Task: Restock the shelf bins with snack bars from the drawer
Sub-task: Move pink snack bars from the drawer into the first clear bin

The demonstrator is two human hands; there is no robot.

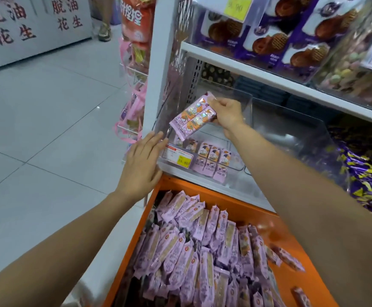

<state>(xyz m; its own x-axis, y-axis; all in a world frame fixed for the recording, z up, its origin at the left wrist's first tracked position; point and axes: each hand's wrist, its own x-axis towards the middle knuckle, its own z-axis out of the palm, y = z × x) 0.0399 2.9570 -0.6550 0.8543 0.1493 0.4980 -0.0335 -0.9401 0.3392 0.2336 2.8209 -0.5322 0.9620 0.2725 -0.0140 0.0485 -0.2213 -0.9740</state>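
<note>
Below the white shelf point(225, 60), an orange drawer point(225, 202) juts over pale tiles point(47, 129).

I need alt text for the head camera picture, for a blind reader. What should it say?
The right hand holds purple snack bars above a clear shelf bin that holds a few; the left hand lies flat at the bin's front corner. Below, an orange drawer is full of matching bars.
</note>
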